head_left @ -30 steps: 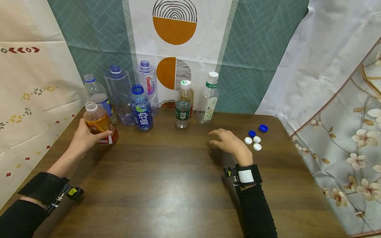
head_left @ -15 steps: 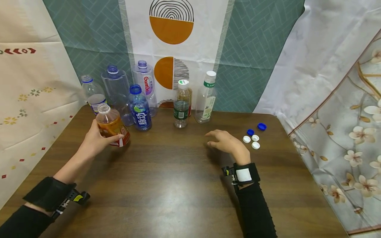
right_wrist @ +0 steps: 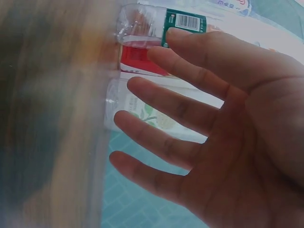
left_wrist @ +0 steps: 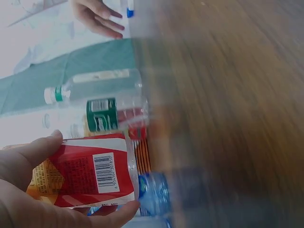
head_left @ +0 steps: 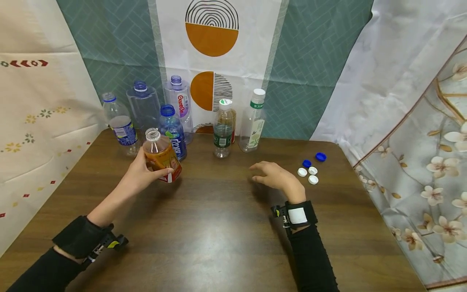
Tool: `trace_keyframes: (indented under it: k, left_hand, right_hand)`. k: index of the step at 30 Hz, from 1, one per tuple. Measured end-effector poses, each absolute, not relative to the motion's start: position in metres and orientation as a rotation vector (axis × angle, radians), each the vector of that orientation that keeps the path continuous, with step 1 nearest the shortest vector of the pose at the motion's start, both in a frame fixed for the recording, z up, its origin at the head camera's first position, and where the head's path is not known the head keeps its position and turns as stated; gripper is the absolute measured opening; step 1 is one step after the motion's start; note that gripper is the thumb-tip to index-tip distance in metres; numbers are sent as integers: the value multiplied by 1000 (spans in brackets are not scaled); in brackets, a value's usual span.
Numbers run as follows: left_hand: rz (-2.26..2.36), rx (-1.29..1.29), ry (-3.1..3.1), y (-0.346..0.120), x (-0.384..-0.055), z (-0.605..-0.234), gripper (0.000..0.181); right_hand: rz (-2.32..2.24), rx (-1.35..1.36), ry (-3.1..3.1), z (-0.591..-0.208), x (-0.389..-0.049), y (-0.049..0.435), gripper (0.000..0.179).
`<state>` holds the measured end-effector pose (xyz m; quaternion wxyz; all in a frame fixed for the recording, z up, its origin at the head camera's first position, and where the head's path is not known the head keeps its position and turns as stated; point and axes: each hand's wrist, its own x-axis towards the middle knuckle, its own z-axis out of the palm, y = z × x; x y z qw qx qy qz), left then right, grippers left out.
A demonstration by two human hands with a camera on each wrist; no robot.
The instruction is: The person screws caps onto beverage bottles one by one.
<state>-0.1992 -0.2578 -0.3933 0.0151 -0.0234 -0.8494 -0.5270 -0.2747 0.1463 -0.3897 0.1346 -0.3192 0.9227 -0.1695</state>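
Observation:
My left hand (head_left: 140,172) grips an uncapped plastic bottle (head_left: 162,156) with an orange and red label, leaning slightly in the head view. In the left wrist view the thumb and fingers wrap the bottle's label (left_wrist: 95,171), its barcode facing the camera. Behind it stands an uncapped blue bottle (head_left: 174,136), partly hidden. My right hand (head_left: 273,174) hovers over the table with relaxed, spread fingers and nothing in them. Nearest to its right lie loose caps, white (head_left: 313,179) and blue (head_left: 320,157).
At the back left stand uncapped bottles: a clear one with a blue label (head_left: 125,132), a large clear one (head_left: 142,105) and a tall one with pink lettering (head_left: 182,105). Capped bottles, a green-labelled one (head_left: 222,140) and a taller one (head_left: 253,125), stand back centre, before the fabric backdrop (head_left: 306,61).
My left hand has carried the orange-labelled bottle rightward from beside the blue-labelled bottle to in front of the blue bottle. The right hand has stayed nearly still.

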Motion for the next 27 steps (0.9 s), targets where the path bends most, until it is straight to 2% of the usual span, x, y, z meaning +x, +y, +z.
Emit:
trace_keyframes:
  k: [7,27]
  left_hand:
    - [-1733,-132,-2606,-226,-210,-401,96]
    - [-1815,-428,-2628,-133,-237,-401,91]
  right_hand:
    - [-560,-1053,2826,-402,-280,146,36]
    - [-666,-1101,2912,-410,-283,152,32]
